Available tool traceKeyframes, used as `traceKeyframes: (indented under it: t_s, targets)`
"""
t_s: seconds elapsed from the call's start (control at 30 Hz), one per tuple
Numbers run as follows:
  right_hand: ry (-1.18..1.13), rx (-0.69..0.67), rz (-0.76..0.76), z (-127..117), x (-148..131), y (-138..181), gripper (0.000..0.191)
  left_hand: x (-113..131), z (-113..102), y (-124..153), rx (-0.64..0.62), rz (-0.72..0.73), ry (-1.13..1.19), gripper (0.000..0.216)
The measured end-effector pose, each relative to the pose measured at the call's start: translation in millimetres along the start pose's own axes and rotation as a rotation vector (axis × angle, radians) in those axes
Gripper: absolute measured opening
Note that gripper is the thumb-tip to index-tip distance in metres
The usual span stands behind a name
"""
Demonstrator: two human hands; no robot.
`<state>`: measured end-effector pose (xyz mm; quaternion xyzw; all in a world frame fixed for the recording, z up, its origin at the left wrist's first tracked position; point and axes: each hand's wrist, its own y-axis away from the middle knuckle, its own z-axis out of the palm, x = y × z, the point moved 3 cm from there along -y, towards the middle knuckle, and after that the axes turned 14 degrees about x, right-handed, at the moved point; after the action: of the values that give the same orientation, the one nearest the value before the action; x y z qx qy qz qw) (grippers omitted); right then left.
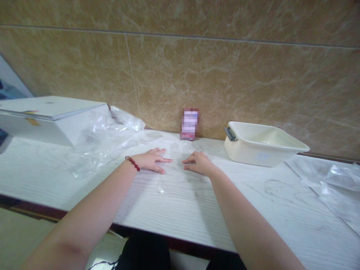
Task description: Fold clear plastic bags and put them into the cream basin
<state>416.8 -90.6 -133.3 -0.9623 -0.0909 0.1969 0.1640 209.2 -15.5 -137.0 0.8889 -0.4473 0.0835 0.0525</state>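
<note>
My left hand [153, 160], a red bead bracelet [132, 162] at its wrist, lies palm down on the table with fingers spread. Opposite it, my right hand [198, 163] rests with slightly bent fingers, thumb and forefinger apart. Between and under the hands lies a thin, clear plastic sheet or bag [174, 165]; its outline is hard to make out against the pale wood grain. Its near part catches a small glint below my left hand. Neither hand grips anything visible.
A white box [81, 125] stands at the left, with crumpled clear plastic bags [104, 140] against it. A cream plastic bin [253, 152] with a grey handle clip is right of centre. A blurred-out phone-like object [190, 124] leans on the wall. More clear plastic [334, 187] lies far right.
</note>
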Motion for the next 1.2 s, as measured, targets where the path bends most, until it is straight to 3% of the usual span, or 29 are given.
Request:
traceKeyframes:
  t_s: [0.23,0.37,0.6,0.8,0.93,1.1,1.2]
  targets:
    - [-0.022,-0.011,-0.042,2.5,8.5,-1.2,0.032,2.0,-7.0,3.4,0.004,-0.027,-0.016,0.068]
    - [-0.020,-0.018,-0.098,-0.3,5.7,-0.4,0.032,10.1,-13.9,0.6,0.101,0.000,-0.024,0.056]
    - [0.235,0.330,-0.143,-20.9,-35.6,0.9,0.030,17.2,-16.0,-8.0,0.356,0.106,-0.041,0.051]
    - [0.382,0.306,-0.145,-16.7,-57.8,3.9,0.026,15.5,-15.9,-10.3,0.415,0.095,-0.048,0.047]
    - [0.436,0.314,-0.089,-20.8,-37.9,6.8,0.024,19.7,-17.4,-9.8,0.411,0.146,-0.043,0.046]
    - [0.468,0.406,0.300,-37.0,20.8,12.7,0.029,18.8,-17.9,-9.5,0.410,0.127,-0.040,0.045]
    - [0.482,0.390,0.507,-39.9,54.1,16.0,0.038,18.7,-17.0,-10.1,0.401,0.128,-0.043,0.045]
